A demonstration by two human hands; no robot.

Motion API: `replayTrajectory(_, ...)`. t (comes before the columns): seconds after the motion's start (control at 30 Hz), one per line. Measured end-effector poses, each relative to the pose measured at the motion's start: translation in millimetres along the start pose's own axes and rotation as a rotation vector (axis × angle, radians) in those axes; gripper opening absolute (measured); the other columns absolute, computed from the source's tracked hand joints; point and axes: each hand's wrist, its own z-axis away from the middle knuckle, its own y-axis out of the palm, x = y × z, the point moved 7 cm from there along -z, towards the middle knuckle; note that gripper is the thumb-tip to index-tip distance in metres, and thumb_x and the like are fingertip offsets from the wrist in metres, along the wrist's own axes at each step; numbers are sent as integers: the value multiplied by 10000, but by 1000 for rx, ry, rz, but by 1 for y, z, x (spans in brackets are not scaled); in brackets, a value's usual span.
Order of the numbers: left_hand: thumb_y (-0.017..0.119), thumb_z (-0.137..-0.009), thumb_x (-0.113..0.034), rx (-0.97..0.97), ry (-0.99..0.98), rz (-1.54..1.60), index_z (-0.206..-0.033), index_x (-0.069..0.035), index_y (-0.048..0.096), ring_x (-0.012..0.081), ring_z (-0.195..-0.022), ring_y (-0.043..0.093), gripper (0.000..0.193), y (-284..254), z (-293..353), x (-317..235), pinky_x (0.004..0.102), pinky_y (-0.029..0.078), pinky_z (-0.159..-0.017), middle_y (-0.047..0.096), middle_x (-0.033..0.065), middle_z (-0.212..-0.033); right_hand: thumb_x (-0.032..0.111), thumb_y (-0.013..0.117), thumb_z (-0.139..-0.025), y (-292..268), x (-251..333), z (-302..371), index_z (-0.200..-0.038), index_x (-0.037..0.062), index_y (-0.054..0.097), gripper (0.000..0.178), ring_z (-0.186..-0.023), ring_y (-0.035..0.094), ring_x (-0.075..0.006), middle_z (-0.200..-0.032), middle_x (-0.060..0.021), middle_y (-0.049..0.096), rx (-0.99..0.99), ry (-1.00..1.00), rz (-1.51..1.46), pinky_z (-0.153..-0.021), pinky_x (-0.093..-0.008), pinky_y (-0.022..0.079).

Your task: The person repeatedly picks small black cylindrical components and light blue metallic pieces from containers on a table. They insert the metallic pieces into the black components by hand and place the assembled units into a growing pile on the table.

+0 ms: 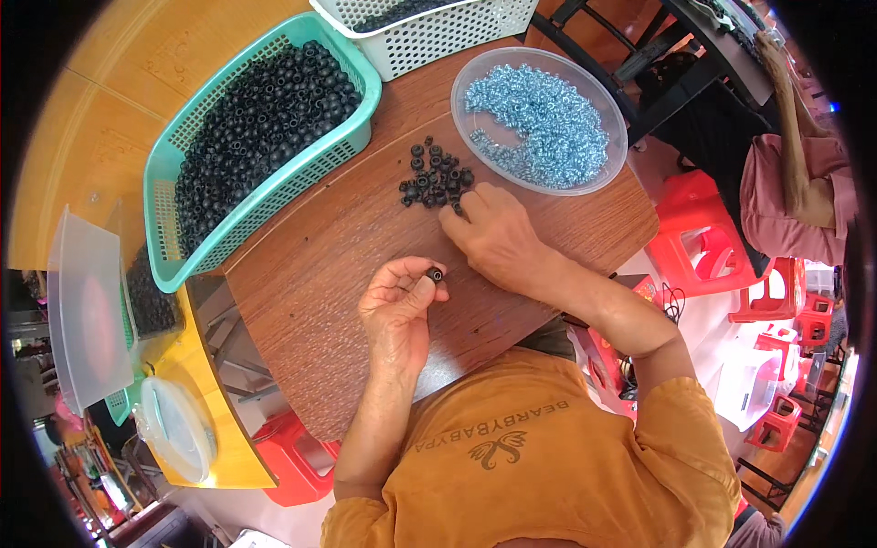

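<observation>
My left hand (pixel 399 306) is closed, pinching a small black hollow plastic piece (pixel 435 274) between thumb and fingers above the table. Its round opening faces up, with something pale inside. My right hand (pixel 496 233) reaches to the near right edge of a loose pile of small black plastic pieces (pixel 429 173). The right fingers are bent together among the nearest pieces; what they grip is hidden. Just beyond that hand, a round translucent tray (pixel 470 137) holds many tiny shiny light-blue pieces, like little coil springs (pixel 548 119).
A turquoise basket (pixel 274 196) full of round black hollow pieces stands at the left of the brown table (pixel 311 347). Behind it is a white basket (pixel 438 46). Red stools (pixel 699 237) stand to the right, where another person's arm (pixel 795 137) shows at another table.
</observation>
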Motion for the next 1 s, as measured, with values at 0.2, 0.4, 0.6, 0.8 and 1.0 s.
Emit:
replayTrajectory(0.2, 607, -795, 41, -6, -10, 37, -929, 27, 586, 195, -716, 556, 136, -1, 0, -1, 311, 464, -669, 614, 159, -913, 82, 578, -615, -1, 3, 5, -684, 60, 519, 93, -676, 485, -246, -687, -84, 478, -1, 8, -95, -566, -345, 408)
replayTrajectory(0.4, 609, -793, 36, -6, -13, 59, -936, 22, 587, 191, -699, 563, 144, -4, -1, 0, 330, 459, -682, 624, 163, -916, 22, 613, -584, -8, -7, 22, -781, 46, 587, 200, -722, 505, -275, -735, -96, 506, 7, 168, -248, -589, -371, 429)
replayTrajectory(0.6, 620, -789, 21, 2, -5, 67, -941, 19, 588, 186, -701, 565, 156, -4, 0, 0, 335, 456, -692, 626, 163, -920, 2, 606, -600, -12, -8, 22, -839, 45, 606, 243, -725, 498, -274, -757, -94, 503, 8, 182, -285, -587, -375, 425)
replayTrajectory(0.8, 620, -791, 14, 9, -19, 88, -942, 19, 589, 190, -709, 566, 155, -5, -1, 0, 340, 455, -696, 625, 166, -924, 7, 609, -600, -7, -1, 14, -795, 48, 579, 201, -731, 495, -270, -765, -88, 499, 57, 75, -147, -591, -369, 422)
replayTrajectory(1.0, 620, -792, 11, 7, -26, 86, -941, 18, 590, 187, -704, 571, 153, -4, 0, 0, 343, 458, -700, 624, 168, -923, 35, 605, -674, -7, -10, 17, -738, 46, 524, 104, -735, 500, -283, -735, -105, 501, 33, 181, -168, -607, -394, 422)
